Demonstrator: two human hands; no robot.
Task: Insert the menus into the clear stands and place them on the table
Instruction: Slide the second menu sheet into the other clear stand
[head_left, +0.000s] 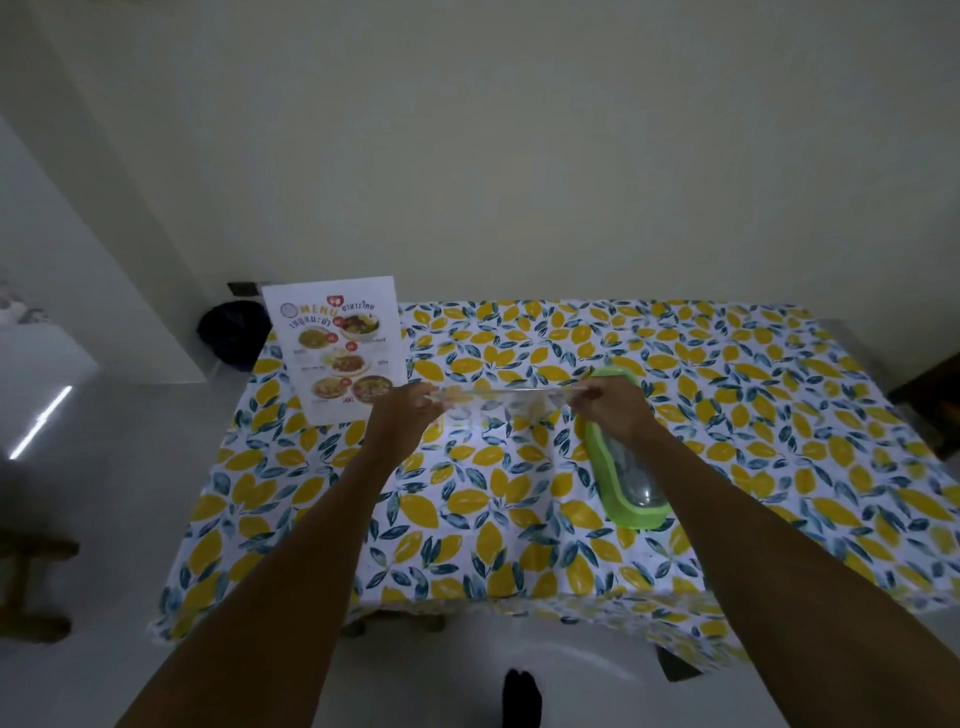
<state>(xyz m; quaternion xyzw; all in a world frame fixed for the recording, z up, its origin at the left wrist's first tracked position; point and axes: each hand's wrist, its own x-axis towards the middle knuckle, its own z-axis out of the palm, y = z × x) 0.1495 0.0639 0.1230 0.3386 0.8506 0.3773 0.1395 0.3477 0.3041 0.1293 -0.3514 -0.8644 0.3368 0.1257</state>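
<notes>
Both hands hold one clear stand (498, 400) by its ends above the middle of the table (779, 467): the left hand (402, 415) pinches its left end, the right hand (608, 408) pinches its right end. The stand is seen nearly edge-on, so whether a menu is already inside it cannot be told; only the lemon-print tablecloth (519, 509) shows through it. A printed menu (337, 345) stands upright near the table's far left corner; whether a clear stand carries it is hard to make out. A green-rimmed container (623, 467) lies on the cloth just right of centre, partly covered by the right forearm; its contents look pale and glassy but are too dim to name. The room is dark, and the table's near edge hides under the draped cloth.
</notes>
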